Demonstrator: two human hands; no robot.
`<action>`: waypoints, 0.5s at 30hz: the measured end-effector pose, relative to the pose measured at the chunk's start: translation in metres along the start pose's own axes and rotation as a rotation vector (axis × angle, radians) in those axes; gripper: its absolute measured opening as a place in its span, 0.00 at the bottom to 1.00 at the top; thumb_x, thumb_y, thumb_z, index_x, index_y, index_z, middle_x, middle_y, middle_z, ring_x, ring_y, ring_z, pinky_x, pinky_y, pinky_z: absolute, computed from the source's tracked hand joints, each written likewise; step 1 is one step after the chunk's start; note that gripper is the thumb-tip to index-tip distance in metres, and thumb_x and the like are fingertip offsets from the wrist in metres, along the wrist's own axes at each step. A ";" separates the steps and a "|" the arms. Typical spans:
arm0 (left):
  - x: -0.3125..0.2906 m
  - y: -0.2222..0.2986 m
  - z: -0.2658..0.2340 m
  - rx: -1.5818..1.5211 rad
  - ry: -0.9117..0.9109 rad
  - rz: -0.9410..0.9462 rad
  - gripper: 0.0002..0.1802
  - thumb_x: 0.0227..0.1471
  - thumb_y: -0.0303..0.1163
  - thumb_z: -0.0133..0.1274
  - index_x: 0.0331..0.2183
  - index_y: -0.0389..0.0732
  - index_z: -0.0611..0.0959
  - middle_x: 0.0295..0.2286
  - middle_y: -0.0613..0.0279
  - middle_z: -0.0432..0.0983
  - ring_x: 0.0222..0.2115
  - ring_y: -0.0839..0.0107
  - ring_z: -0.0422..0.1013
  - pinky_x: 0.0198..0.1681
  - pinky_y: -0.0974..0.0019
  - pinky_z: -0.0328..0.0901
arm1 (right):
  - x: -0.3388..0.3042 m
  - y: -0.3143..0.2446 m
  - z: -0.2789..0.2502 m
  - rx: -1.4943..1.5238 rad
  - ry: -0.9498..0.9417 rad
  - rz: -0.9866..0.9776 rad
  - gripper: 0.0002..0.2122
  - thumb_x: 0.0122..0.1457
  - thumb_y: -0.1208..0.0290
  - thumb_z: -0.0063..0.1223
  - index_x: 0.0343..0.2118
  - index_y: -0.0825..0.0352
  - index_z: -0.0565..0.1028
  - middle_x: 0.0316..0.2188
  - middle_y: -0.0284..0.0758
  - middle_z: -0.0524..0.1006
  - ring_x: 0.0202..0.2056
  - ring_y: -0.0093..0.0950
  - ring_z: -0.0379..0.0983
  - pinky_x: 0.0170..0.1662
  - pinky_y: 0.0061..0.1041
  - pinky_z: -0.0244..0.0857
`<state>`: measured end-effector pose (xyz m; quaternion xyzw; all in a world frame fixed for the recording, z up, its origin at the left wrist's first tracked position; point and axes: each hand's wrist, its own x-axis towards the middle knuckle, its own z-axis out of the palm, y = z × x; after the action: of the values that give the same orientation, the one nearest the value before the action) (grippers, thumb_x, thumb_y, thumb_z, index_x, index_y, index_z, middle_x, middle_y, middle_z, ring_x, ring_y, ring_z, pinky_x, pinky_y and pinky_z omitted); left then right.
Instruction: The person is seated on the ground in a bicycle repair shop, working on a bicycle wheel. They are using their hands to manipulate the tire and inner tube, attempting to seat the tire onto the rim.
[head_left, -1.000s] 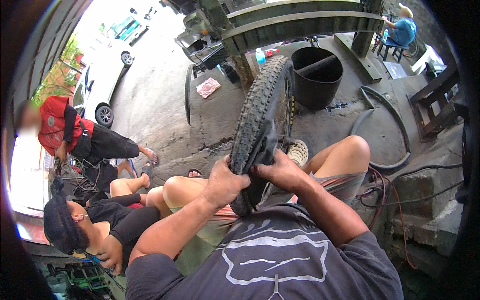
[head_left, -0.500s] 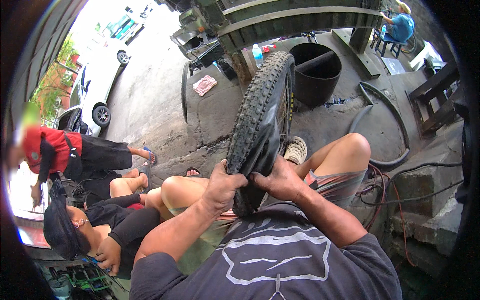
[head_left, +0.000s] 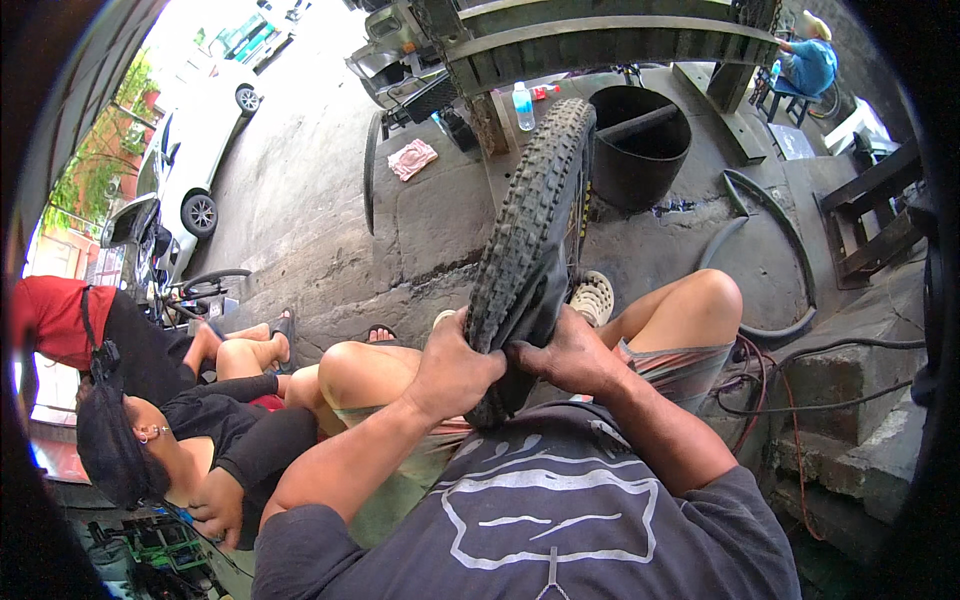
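Note:
A knobby black bicycle tire (head_left: pixel 525 205) stands upright between my knees, its lower end against my lap. My left hand (head_left: pixel 460 366) is closed around the tread side near the bottom. On the other side, my right hand (head_left: pixel 567 354) grips the tire's edge, thumb pointing toward my left thumb. Slack black rubber, seemingly an inner tube (head_left: pixel 543 292), bulges along the tire's right side above my right hand. A strip of rim and spokes shows behind it. My fingertips are hidden by the tire.
A black round bin (head_left: pixel 640 150) stands beyond the tire, with a water bottle (head_left: pixel 523 107) nearby. A loose rubber loop (head_left: pixel 790 235) and hoses (head_left: pixel 840 347) lie at right. A person in black (head_left: pixel 215 440) sits close at left; another in red (head_left: pixel 65 320) is behind. A pink cloth (head_left: pixel 412 158) lies ahead.
The tire's top has tipped slightly right, and both hands have shifted a little with it, keeping hold. The person in red has moved farther left and bent lower.

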<state>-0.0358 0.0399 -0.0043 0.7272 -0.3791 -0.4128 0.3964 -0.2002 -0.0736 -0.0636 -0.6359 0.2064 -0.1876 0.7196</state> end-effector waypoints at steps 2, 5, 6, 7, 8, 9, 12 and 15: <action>0.000 0.003 0.003 -0.004 -0.008 -0.015 0.21 0.49 0.18 0.59 0.48 0.27 0.87 0.39 0.56 0.89 0.41 0.72 0.83 0.50 0.63 0.77 | -0.001 0.004 0.003 0.004 0.038 -0.007 0.21 0.61 0.74 0.65 0.58 0.73 0.79 0.49 0.42 0.88 0.51 0.31 0.83 0.58 0.35 0.76; -0.005 0.002 0.006 -0.230 -0.037 -0.071 0.24 0.50 0.16 0.57 0.52 0.28 0.86 0.44 0.55 0.89 0.44 0.68 0.83 0.54 0.62 0.77 | -0.003 0.005 0.010 -0.029 0.092 -0.009 0.21 0.61 0.73 0.65 0.57 0.73 0.80 0.49 0.44 0.88 0.52 0.34 0.85 0.58 0.36 0.77; -0.004 -0.013 0.011 -0.417 -0.038 -0.062 0.26 0.50 0.15 0.56 0.53 0.28 0.86 0.46 0.55 0.88 0.46 0.67 0.83 0.55 0.61 0.76 | -0.005 0.003 0.013 -0.064 0.113 0.003 0.21 0.61 0.73 0.65 0.57 0.73 0.80 0.49 0.45 0.88 0.52 0.34 0.85 0.59 0.37 0.77; -0.005 -0.018 0.015 -0.605 -0.047 -0.061 0.28 0.50 0.14 0.55 0.55 0.29 0.85 0.48 0.55 0.88 0.47 0.65 0.83 0.57 0.60 0.75 | -0.008 0.003 0.015 -0.095 0.140 0.024 0.21 0.61 0.72 0.65 0.57 0.73 0.80 0.50 0.45 0.88 0.52 0.35 0.85 0.59 0.37 0.77; -0.005 -0.022 0.014 -0.634 -0.078 -0.073 0.30 0.49 0.13 0.54 0.56 0.29 0.85 0.49 0.55 0.87 0.48 0.64 0.83 0.58 0.59 0.75 | -0.009 0.007 0.016 -0.058 0.136 0.004 0.22 0.61 0.71 0.66 0.57 0.73 0.80 0.49 0.46 0.88 0.51 0.36 0.86 0.59 0.37 0.77; -0.006 -0.023 0.012 -0.663 -0.107 -0.085 0.32 0.48 0.12 0.54 0.58 0.29 0.84 0.50 0.54 0.87 0.49 0.63 0.83 0.59 0.58 0.75 | -0.008 0.012 0.016 -0.021 0.131 -0.016 0.22 0.61 0.70 0.67 0.57 0.73 0.80 0.49 0.46 0.88 0.51 0.36 0.86 0.59 0.37 0.77; -0.007 -0.022 0.008 -0.699 -0.125 -0.111 0.34 0.47 0.12 0.55 0.59 0.29 0.83 0.51 0.54 0.87 0.50 0.62 0.83 0.60 0.57 0.75 | -0.006 0.017 0.012 -0.033 0.117 -0.037 0.22 0.61 0.69 0.68 0.57 0.72 0.80 0.48 0.47 0.88 0.50 0.36 0.86 0.59 0.38 0.77; -0.014 -0.021 0.002 -0.646 -0.114 -0.123 0.34 0.49 0.13 0.54 0.60 0.27 0.81 0.51 0.55 0.86 0.50 0.64 0.83 0.59 0.60 0.75 | -0.004 0.013 0.011 -0.054 0.060 0.011 0.21 0.62 0.71 0.67 0.57 0.72 0.80 0.48 0.46 0.88 0.50 0.34 0.86 0.59 0.37 0.77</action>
<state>-0.0384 0.0600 -0.0194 0.5612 -0.2056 -0.5748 0.5589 -0.1977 -0.0605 -0.0749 -0.6482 0.2363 -0.1969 0.6966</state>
